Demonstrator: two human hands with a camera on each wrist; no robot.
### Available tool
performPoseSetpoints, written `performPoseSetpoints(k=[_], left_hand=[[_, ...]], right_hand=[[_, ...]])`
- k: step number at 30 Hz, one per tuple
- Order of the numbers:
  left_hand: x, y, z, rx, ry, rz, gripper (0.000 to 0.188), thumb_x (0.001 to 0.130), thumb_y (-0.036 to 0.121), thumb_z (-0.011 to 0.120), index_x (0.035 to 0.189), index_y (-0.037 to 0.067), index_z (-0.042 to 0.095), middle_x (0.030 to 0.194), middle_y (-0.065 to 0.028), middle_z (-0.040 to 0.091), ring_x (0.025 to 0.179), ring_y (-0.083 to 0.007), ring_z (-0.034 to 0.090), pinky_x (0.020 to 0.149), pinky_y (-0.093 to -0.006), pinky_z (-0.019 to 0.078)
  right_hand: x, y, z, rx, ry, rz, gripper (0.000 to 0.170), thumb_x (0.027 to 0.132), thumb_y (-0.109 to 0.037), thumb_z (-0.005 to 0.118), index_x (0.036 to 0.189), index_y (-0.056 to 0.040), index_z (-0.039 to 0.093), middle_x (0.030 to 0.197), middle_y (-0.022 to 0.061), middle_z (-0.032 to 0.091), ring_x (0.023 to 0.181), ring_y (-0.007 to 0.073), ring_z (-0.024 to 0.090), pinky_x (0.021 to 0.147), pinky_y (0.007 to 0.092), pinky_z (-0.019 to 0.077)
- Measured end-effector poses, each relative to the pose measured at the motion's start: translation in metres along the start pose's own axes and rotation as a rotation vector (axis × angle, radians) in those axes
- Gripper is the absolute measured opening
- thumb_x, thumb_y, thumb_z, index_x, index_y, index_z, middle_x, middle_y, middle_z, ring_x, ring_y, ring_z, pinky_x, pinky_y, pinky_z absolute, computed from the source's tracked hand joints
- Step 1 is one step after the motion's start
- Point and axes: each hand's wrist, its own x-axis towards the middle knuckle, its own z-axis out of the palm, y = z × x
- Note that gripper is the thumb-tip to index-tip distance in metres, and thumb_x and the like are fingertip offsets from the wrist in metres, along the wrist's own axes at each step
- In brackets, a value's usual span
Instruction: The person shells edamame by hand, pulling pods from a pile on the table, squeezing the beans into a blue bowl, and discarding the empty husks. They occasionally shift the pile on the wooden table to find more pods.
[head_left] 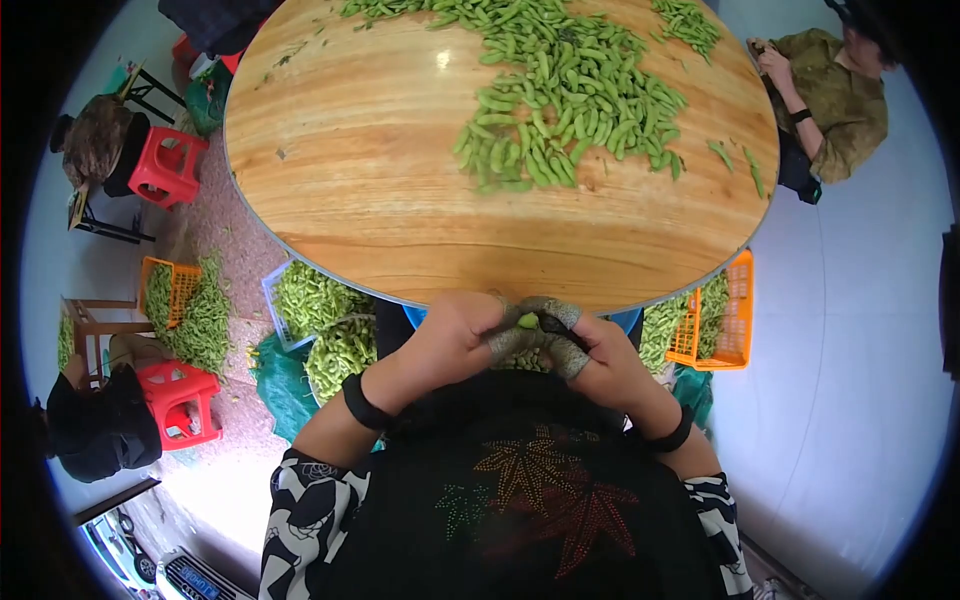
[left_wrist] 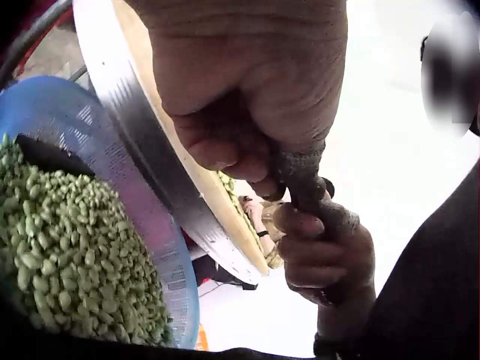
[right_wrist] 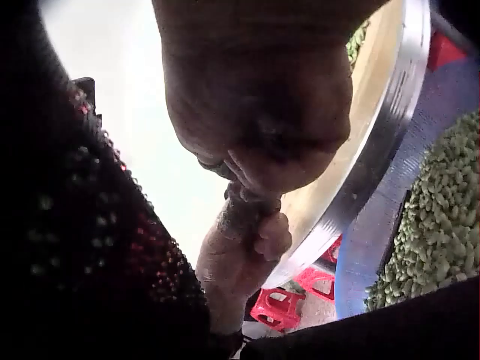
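Observation:
Both hands meet at the table's near edge, fingertips wrapped in greyish coverings. Between them in the head view a green pod (head_left: 528, 321) shows, pinched by the curled fingers and thumbs of the left hand (head_left: 455, 335) and the right hand (head_left: 605, 360). In the left wrist view the left hand (left_wrist: 255, 82) has curled fingers, touching the right hand (left_wrist: 322, 255). The right wrist view shows the right hand (right_wrist: 259, 112) from behind, hiding the pod. Below the hands, a blue basket (left_wrist: 176, 277) holds shelled green beans (left_wrist: 82, 262).
A round wooden table (head_left: 350, 190) carries a heap of green pods (head_left: 570, 90). Orange crates (head_left: 740, 310) and a white crate (head_left: 270, 300) with pods stand beside it. Red stools (head_left: 170, 165) are at left; a seated person (head_left: 840, 100) is at right, another person (head_left: 100, 420) at lower left.

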Motion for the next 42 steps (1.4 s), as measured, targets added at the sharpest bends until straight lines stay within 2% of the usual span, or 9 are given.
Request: performPoseSetpoints(k=[5, 7, 11, 13, 26, 32, 34, 37, 42], left_hand=[[-0.004, 0.006, 0.012, 0.164, 0.052, 0.007, 0.015, 0.09, 0.018, 0.059, 0.087, 0.004, 0.06, 0.069, -0.0043, 0.059, 0.061, -0.0166, 0.056, 0.055, -0.0329, 0.0442], [-0.003, 0.014, 0.009, -0.674, -0.109, -0.482, 0.012, 0.092, 0.015, 0.053, 0.09, 0.004, 0.059, 0.069, -0.0002, 0.058, 0.061, -0.015, 0.053, 0.055, -0.0315, 0.0437], [-0.006, 0.009, 0.012, -0.71, -0.21, -0.501, 0.011, 0.086, 0.011, 0.053, 0.092, 0.002, 0.056, 0.074, -0.0089, 0.06, 0.066, -0.0235, 0.059, 0.062, -0.0351, 0.0468], [-0.009, 0.005, 0.019, -0.417, -0.26, -0.235, 0.011, 0.093, 0.01, 0.048, 0.095, 0.002, 0.056, 0.079, -0.002, 0.059, 0.071, -0.0128, 0.054, 0.067, -0.0272, 0.0454], [-0.043, -0.012, 0.022, 0.016, -0.082, -0.482, 0.012, 0.085, 0.012, 0.058, 0.088, 0.002, 0.063, 0.078, -0.0109, 0.066, 0.069, -0.0183, 0.062, 0.066, -0.029, 0.0489], [-0.02, 0.028, 0.013, 0.105, 0.013, -0.155, 0.01, 0.085, 0.012, 0.058, 0.086, 0.003, 0.063, 0.068, -0.0102, 0.061, 0.059, -0.0209, 0.059, 0.056, -0.0302, 0.0467], [-0.014, 0.037, 0.009, -0.195, 0.034, -0.011, 0.011, 0.088, 0.013, 0.057, 0.088, 0.003, 0.062, 0.065, -0.0092, 0.058, 0.055, -0.0198, 0.055, 0.053, -0.0303, 0.044], [-0.014, 0.04, 0.005, -0.582, -0.164, -0.283, 0.011, 0.088, 0.013, 0.057, 0.091, 0.003, 0.061, 0.072, -0.0159, 0.059, 0.064, -0.0335, 0.059, 0.057, -0.0347, 0.0467], [-0.016, 0.021, 0.011, -0.277, 0.001, -0.213, 0.014, 0.089, 0.015, 0.058, 0.094, 0.003, 0.062, 0.072, -0.0151, 0.062, 0.065, -0.0273, 0.062, 0.058, -0.0342, 0.0477]], right_hand=[[-0.011, 0.004, 0.004, 0.244, 0.056, 0.214, 0.042, 0.089, -0.007, 0.054, 0.131, -0.0081, 0.05, 0.079, -0.0043, 0.057, 0.057, 0.0027, 0.047, 0.051, 0.0177, 0.0376], [-0.014, 0.002, 0.001, 0.32, 0.037, 0.296, 0.04, 0.09, -0.005, 0.053, 0.13, -0.004, 0.05, 0.094, -0.0012, 0.06, 0.079, 0.0078, 0.055, 0.073, 0.0234, 0.0467], [-0.013, 0.005, -0.011, 0.458, -0.033, 0.503, 0.037, 0.088, -0.009, 0.058, 0.125, -0.0036, 0.054, 0.09, -0.0012, 0.062, 0.076, 0.009, 0.056, 0.07, 0.0246, 0.0472], [-0.006, 0.023, -0.006, -0.002, 0.135, 0.072, 0.033, 0.086, -0.013, 0.064, 0.117, -0.0037, 0.059, 0.084, 0.002, 0.064, 0.071, 0.0101, 0.057, 0.064, 0.0281, 0.0473], [-0.024, 0.014, 0.008, -0.859, 0.057, 0.133, 0.033, 0.066, -0.013, 0.07, 0.096, -0.003, 0.062, 0.085, 0.0158, 0.058, 0.077, 0.038, 0.06, 0.063, 0.0432, 0.0493], [-0.004, 0.017, 0.015, -0.429, 0.3, -0.229, 0.03, 0.077, -0.021, 0.073, 0.095, -0.0016, 0.058, 0.073, 0.0113, 0.058, 0.061, 0.0247, 0.059, 0.054, 0.0348, 0.0471], [-0.006, 0.002, 0.01, 0.457, 0.081, 0.298, 0.028, 0.084, -0.027, 0.07, 0.096, -0.0036, 0.06, 0.071, 0.0036, 0.058, 0.05, 0.0141, 0.052, 0.046, 0.0251, 0.0395], [-0.008, 0.004, 0.006, 0.795, -0.014, 0.378, 0.029, 0.087, -0.031, 0.068, 0.097, -0.0048, 0.06, 0.069, -0.0023, 0.054, 0.049, 0.0055, 0.046, 0.045, 0.02, 0.0353], [-0.005, 0.027, 0.01, 0.145, 0.178, 0.19, 0.027, 0.082, -0.024, 0.07, 0.097, -0.0039, 0.061, 0.069, 0.0065, 0.059, 0.056, 0.0183, 0.055, 0.052, 0.0306, 0.0426]])
